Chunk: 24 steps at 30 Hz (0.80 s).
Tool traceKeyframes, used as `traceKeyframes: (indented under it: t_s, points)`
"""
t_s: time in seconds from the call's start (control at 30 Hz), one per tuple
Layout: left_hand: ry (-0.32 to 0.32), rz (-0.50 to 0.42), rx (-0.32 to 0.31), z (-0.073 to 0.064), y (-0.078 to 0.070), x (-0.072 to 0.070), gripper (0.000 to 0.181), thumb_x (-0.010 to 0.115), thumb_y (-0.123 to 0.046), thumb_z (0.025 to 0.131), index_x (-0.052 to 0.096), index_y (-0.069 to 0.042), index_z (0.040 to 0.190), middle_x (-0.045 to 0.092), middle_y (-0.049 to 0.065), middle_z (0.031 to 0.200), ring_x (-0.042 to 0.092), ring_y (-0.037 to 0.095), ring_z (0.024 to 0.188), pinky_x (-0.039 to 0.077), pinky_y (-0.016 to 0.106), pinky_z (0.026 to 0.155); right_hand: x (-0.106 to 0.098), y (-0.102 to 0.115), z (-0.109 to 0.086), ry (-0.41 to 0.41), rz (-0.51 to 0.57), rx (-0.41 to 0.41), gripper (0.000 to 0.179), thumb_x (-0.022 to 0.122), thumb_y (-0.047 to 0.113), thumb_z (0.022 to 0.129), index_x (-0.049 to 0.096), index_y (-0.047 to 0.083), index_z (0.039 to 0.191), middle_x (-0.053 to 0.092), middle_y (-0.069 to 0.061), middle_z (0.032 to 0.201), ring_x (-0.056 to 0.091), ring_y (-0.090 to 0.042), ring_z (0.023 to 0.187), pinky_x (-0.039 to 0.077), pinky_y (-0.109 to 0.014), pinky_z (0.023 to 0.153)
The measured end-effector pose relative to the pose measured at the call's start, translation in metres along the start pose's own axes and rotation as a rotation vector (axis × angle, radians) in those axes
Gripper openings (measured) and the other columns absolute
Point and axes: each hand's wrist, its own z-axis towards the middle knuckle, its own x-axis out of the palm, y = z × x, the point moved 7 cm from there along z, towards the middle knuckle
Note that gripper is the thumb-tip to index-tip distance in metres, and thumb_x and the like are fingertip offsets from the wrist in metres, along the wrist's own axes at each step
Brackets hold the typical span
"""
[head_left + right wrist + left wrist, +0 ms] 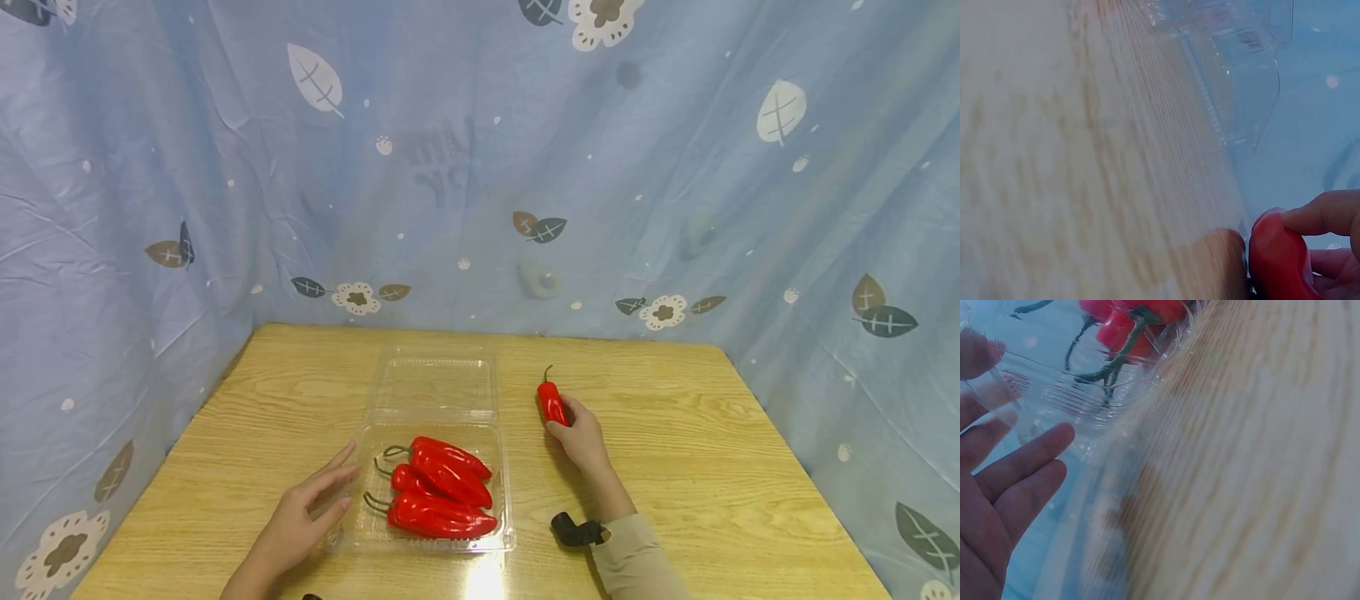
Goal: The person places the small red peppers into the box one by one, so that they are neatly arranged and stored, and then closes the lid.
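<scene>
In the head view my right hand (pixel 582 433) pinches a red chili pepper (pixel 551 402) between thumb and fingers, right of the container, its thin stem pointing to the back. The right wrist view shows the thumb and fingers on the glossy pepper (pixel 1280 259), close to the wood. A clear plastic clamshell box (pixel 507 500) lies open, with several red peppers (pixel 442 515) inside, green stems to the left. My left hand (pixel 303 512) is at the box's left edge, fingers spread and relaxed; in the left wrist view its fingertips (pixel 1054 439) are close by the box wall.
The raised clear lid (pixel 435 383) of the box reaches toward the back of the wooden table (pixel 660 417). A blue curtain (pixel 465 167) with leaf and flower prints surrounds the table. A black wrist camera mount (pixel 576 530) sits at the right sleeve (pixel 637 554).
</scene>
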Motion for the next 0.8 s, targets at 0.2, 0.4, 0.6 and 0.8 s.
traceKeyframes:
  t_s: [0.2, 0.4, 0.6, 0.8]
  points:
    - [0.02, -0.003, -0.013, 0.0, 0.003, 0.0, 0.035, 0.06, 0.003, 0.089, 0.056, 0.005, 0.124, 0.036, 0.025, 0.147, 0.043, -0.003, 0.127, 0.041, 0.009, 0.098, 0.0, 0.001, 0.0, 0.015, 0.073, 0.002, 0.059, 0.062, 0.002, 0.085, 0.04, -0.004, 0.14, 0.042, -0.026, 0.143, 0.041, -0.04, 0.131, 0.038, -0.053, 0.108]
    - [0.018, -0.004, -0.012, 0.0, 0.004, 0.0, 0.035, 0.06, 0.002, 0.09, 0.056, 0.005, 0.124, 0.037, 0.025, 0.147, 0.042, -0.004, 0.128, 0.04, 0.008, 0.098, 0.0, 0.006, 0.001, 0.046, 0.175, -0.028, 0.059, 0.063, 0.0, 0.085, 0.042, -0.002, 0.14, 0.045, -0.024, 0.141, 0.044, -0.038, 0.13, 0.039, -0.05, 0.108]
    - [0.012, -0.003, -0.01, 0.0, 0.002, 0.0, 0.035, 0.061, 0.003, 0.089, 0.056, 0.005, 0.124, 0.037, 0.025, 0.146, 0.042, -0.004, 0.127, 0.04, 0.008, 0.098, -0.001, 0.019, -0.002, 0.078, 0.213, -0.084, 0.057, 0.063, -0.001, 0.085, 0.044, -0.001, 0.139, 0.048, -0.022, 0.14, 0.048, -0.036, 0.126, 0.043, -0.047, 0.105]
    - [0.0, 0.0, -0.015, 0.0, 0.0, 0.0, 0.036, 0.062, 0.004, 0.088, 0.057, 0.004, 0.124, 0.038, 0.024, 0.146, 0.043, -0.003, 0.127, 0.041, 0.008, 0.097, -0.002, 0.034, -0.008, 0.117, 0.25, -0.17, 0.056, 0.064, 0.0, 0.086, 0.044, -0.003, 0.138, 0.05, -0.024, 0.137, 0.05, -0.037, 0.124, 0.047, -0.036, 0.102]
